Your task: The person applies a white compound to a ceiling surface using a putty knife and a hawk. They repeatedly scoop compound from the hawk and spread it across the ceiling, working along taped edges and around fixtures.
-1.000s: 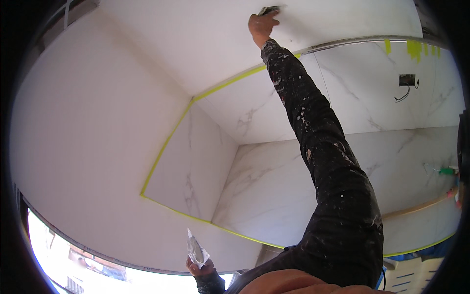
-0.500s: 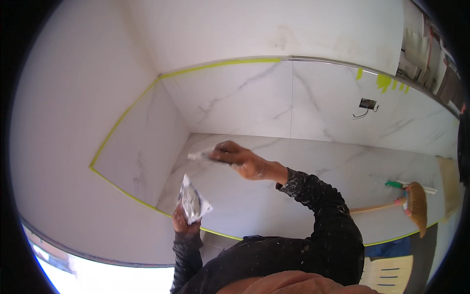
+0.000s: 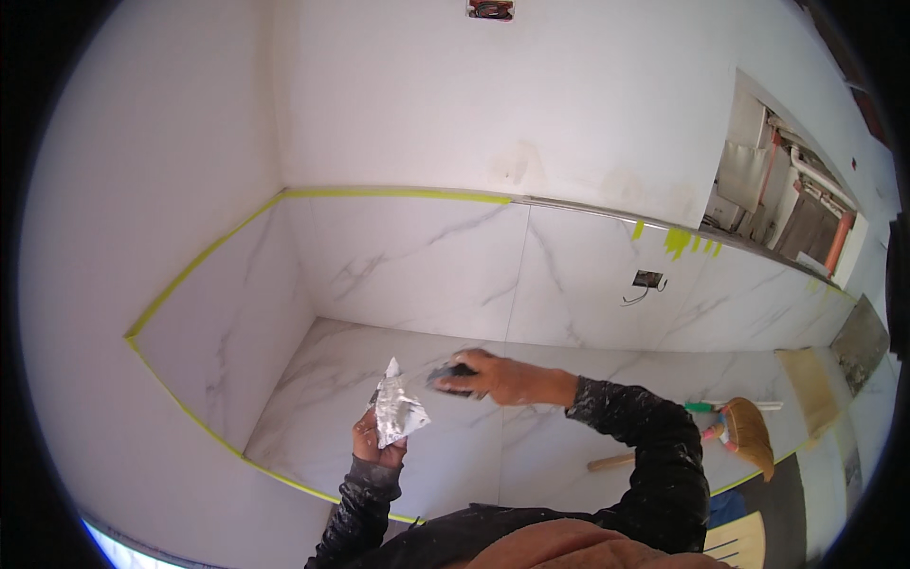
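My left hand (image 3: pixel 368 440) is closed around the lower side of a silvery-white, pointed piece (image 3: pixel 396 413) with a smeared, shiny surface; its exact kind is unclear. Just to the right, my right hand (image 3: pixel 500 376) grips a small dark, flat hand tool (image 3: pixel 445 381), blurred and partly covered by the fingers. A narrow gap separates the tool from the silvery piece. Both hands hover over a white marble-patterned slab (image 3: pixel 569 417) with grey veins.
Marble-patterned panels (image 3: pixel 427 266) line the wall, edged with yellow-green tape (image 3: pixel 398 194). Wires poke from a socket hole (image 3: pixel 647 279). At right lie a short broom (image 3: pixel 749 438) and a green-handled tool (image 3: pixel 700 407). A wall opening (image 3: pixel 791 185) exposes pipes.
The view has tilted up, showing more upper wall. My right hand has come down and closer to the silvery piece, which has turned in my left hand to show a broader face.
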Demonstrator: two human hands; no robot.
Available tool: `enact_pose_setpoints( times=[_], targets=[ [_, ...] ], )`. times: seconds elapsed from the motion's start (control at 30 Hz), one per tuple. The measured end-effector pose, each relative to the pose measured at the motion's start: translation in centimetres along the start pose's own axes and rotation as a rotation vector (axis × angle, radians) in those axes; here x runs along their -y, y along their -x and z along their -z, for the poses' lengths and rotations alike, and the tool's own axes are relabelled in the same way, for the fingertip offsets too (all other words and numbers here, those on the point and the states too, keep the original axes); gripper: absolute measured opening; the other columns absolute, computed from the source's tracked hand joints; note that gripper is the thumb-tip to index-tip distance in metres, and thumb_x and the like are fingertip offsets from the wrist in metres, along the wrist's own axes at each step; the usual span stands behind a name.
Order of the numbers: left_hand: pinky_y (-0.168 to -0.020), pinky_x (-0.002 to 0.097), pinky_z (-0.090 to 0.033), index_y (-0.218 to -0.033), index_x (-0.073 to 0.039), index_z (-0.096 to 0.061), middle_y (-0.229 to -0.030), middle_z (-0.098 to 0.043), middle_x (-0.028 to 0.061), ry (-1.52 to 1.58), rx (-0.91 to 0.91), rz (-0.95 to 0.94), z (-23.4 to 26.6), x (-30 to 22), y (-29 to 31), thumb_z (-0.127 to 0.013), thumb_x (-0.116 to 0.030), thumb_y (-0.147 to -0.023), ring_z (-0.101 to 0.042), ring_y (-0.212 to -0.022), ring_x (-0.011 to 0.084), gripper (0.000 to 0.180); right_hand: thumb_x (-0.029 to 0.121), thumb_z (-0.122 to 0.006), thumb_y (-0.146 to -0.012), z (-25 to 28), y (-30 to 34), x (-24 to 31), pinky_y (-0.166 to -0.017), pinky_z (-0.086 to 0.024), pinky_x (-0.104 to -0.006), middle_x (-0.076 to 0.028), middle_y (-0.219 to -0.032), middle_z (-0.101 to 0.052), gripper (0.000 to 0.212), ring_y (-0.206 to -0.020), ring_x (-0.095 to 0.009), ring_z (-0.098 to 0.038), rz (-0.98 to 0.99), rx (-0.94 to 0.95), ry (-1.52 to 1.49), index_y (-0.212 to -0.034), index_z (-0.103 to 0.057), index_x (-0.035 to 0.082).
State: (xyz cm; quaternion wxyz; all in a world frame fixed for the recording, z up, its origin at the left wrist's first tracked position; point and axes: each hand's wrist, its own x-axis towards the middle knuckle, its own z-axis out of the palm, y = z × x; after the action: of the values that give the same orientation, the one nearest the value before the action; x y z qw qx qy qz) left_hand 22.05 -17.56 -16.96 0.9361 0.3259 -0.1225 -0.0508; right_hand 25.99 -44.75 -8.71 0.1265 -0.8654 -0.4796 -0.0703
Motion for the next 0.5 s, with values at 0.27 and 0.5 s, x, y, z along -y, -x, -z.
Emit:
enact_pose_setpoints(
  times=[0.27, 0.5],
  targets=[
    [-0.065, 0.0294, -0.059, -0.121, -0.002, -0.052, -0.107, -0.064, 0.0108, 0.165, -0.206, 0.184, 4.7, -1.0, -1.0, -0.045, -0.020, -0.090, -0.067, -0.089, 0.0213, 0.037, 0.006, -0.049, -0.080, 12.5, 3.8, -22.0, -0.092, -0.036, -0.0400, -0.002, -0.119, -0.061, 0.039, -0.112, -0.022, -0.053, -0.231, -0.378, 0.538, -0.114, -0.065, 0.018],
    [-0.088, 0.0377, -0.051, -0.130, -0.005, -0.047, -0.126, -0.056, 0.0098, -0.093, -0.327, 0.027, 11.5, 1.1, 2.3, -0.041, -0.033, -0.087, -0.055, -0.114, 0.0237, 0.052, -0.006, -0.049, -0.078, 27.1, 0.0, -30.4, -0.100, -0.038, -0.0393, -0.004, -0.136, -0.048, 0.063, -0.118, -0.031, -0.047, -0.351, -0.487, 1.368, -0.135, -0.046, 0.022]
  ],
)
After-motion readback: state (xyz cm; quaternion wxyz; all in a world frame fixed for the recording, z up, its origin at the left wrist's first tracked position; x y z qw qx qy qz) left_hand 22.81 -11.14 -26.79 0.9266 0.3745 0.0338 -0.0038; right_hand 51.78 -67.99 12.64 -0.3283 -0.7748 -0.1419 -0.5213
